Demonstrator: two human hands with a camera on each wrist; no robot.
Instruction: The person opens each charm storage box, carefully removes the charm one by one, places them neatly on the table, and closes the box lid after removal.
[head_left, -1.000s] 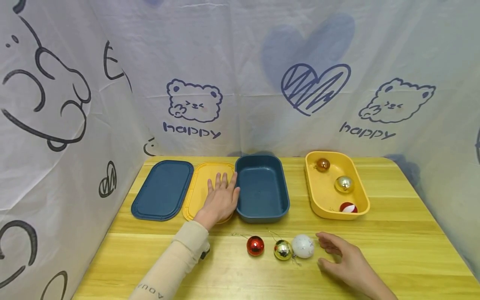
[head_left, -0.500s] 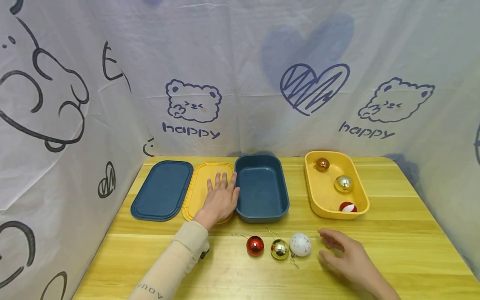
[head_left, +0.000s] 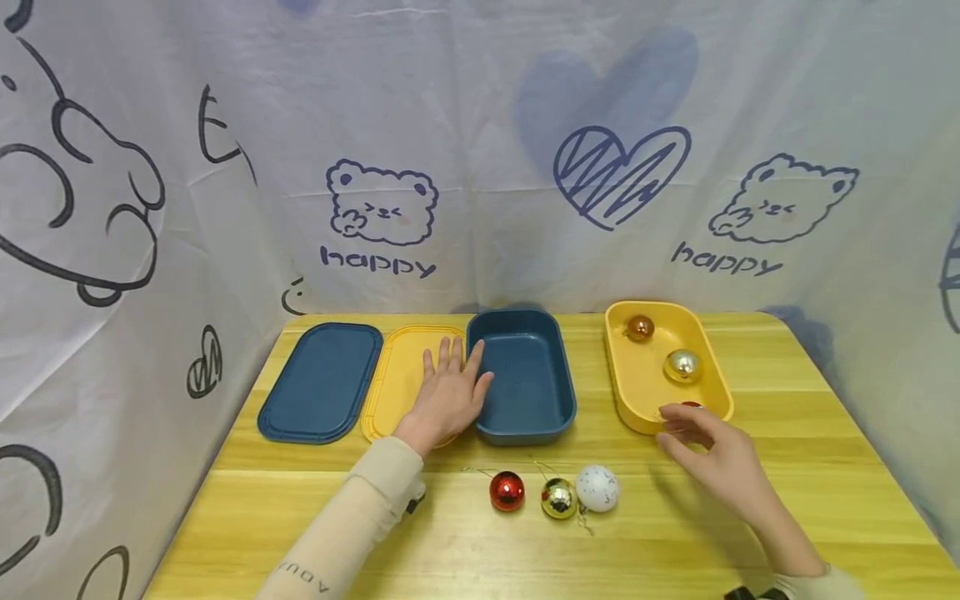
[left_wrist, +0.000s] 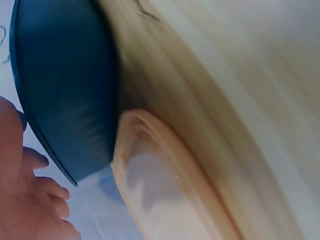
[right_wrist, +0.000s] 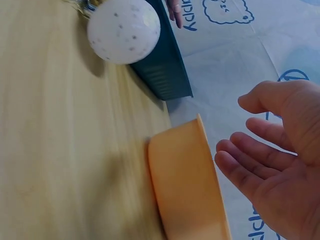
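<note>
Right hand: the right hand (head_left: pixel 716 458) hovers at the near corner of the yellow box (head_left: pixel 633 383), fingers loosely bent, holding nothing.
Just changed: half a second ago it was beside the white ball (head_left: pixel 597 488); now it has risen to the box, and the ball lies on the table (head_left: pixel 450 567). The work seems to centre on the box now rather than the loose row.
Left hand: the left hand (head_left: pixel 451 402) is spread over the yellow lid (head_left: pixel 388 396), gripping nothing, thumb near the blue box (head_left: pixel 525 437).
Loose balls: the red ball (head_left: pixel 507 492) and gold ball (head_left: pixel 556 500) lie left of the white one, in front of the blue box.
Inside the yellow box: a brown ball (head_left: pixel 640 327), a pale gold ball (head_left: pixel 682 366), and a third, mostly hidden by the right hand.
Lids: the blue lid (head_left: pixel 321 383) lies flat, left of the yellow lid.
Right wrist view: it shows a gap between hand and box, which merely overlap in the head view; the box's wall hides the balls inside.
</note>
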